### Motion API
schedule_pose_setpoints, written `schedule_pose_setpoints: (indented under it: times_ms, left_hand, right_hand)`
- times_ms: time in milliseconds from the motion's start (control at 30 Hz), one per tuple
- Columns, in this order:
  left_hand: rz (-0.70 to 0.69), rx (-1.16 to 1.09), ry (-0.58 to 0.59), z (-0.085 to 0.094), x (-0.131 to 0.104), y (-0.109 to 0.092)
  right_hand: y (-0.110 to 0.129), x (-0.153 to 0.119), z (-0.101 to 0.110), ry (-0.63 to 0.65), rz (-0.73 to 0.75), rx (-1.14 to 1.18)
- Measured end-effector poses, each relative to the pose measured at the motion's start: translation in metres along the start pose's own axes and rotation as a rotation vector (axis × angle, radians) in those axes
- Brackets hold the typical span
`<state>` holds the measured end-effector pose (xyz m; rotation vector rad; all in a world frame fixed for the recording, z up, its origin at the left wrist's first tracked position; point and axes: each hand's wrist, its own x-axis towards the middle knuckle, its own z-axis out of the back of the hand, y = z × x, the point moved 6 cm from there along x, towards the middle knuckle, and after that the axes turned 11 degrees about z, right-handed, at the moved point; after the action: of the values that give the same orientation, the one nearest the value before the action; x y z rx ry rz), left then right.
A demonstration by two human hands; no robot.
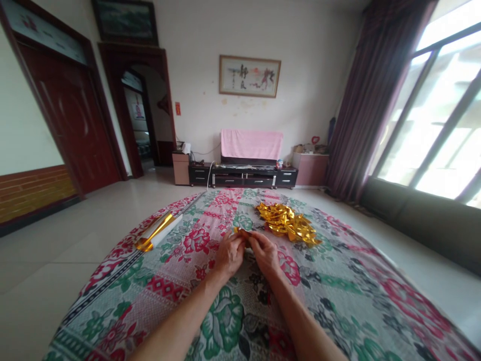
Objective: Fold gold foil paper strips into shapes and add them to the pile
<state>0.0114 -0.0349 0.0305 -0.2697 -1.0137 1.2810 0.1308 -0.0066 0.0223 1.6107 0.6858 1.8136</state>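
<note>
A small piece of gold foil (243,232) is pinched between my two hands, above the flowered cloth (221,321). My left hand (230,252) grips its left side with fingers closed. On the right side, my right hand (266,252) holds it with thumb and fingers pressed together. Much of the foil is hidden by my fingers. Just beyond my right hand lies a pile of shiny folded gold foil pieces (287,223). To the left rests a partly curled stack of gold and white sheets (160,230).
The flowered cloth covers a rounded surface reaching away from me. Beyond it stand a low black cabinet (244,179) and a screen under a pink cloth (251,144). A curtain (363,95) and window are at the right, a red door (71,110) at the left.
</note>
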Motion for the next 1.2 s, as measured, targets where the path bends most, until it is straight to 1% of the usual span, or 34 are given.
schedule_pose_setpoints:
  times_ms: [33,100,133,167,233,267,333,433,567,667,767,900,1067,1200]
  left_hand:
    - [0.085,-0.081,-0.001,0.001,0.002,0.006]
    - [0.312,-0.284,0.021,0.001,0.005,0.022]
    - [0.431,-0.403,0.048,-0.002,0.004,0.031]
    - [0.521,-0.536,0.078,-0.004,0.004,0.037]
    - [0.627,-0.788,0.108,-0.008,0.003,0.044]
    - [0.648,-0.891,0.108,-0.008,0.003,0.046]
    - [0.67,-1.048,0.117,-0.008,0.005,0.048]
    - [0.693,-1.192,0.149,-0.01,0.007,0.052]
    - [0.683,-1.255,0.182,-0.013,0.008,0.057]
    - [0.684,-1.267,0.214,-0.014,0.009,0.058]
    - [0.702,-1.297,0.248,-0.013,0.008,0.053]
    - [0.712,-1.278,0.245,-0.01,0.009,0.048]
    - [0.708,-1.25,0.269,-0.011,0.01,0.05]
    - [0.697,-1.229,0.279,-0.01,0.01,0.049]
  right_hand:
    - [0.004,0.0,-0.003,0.03,0.019,-0.012]
    - [0.011,-0.001,-0.007,0.085,0.057,-0.069]
    - [0.016,-0.001,-0.009,0.116,0.09,-0.08]
    - [0.02,-0.001,-0.011,0.143,0.136,-0.082]
    - [0.03,-0.002,-0.018,0.214,0.252,-0.091]
    - [0.033,-0.004,-0.021,0.254,0.312,-0.108]
    - [0.037,-0.007,-0.028,0.33,0.411,-0.173]
    - [0.036,-0.012,-0.035,0.418,0.48,-0.27]
    - [0.036,-0.016,-0.037,0.442,0.535,-0.328]
    - [0.039,-0.017,-0.037,0.462,0.561,-0.354]
    - [0.041,-0.018,-0.037,0.498,0.551,-0.374]
    - [0.044,-0.017,-0.035,0.508,0.514,-0.369]
    - [0.045,-0.015,-0.032,0.472,0.462,-0.345]
    - [0.036,-0.014,-0.028,0.416,0.379,-0.335]
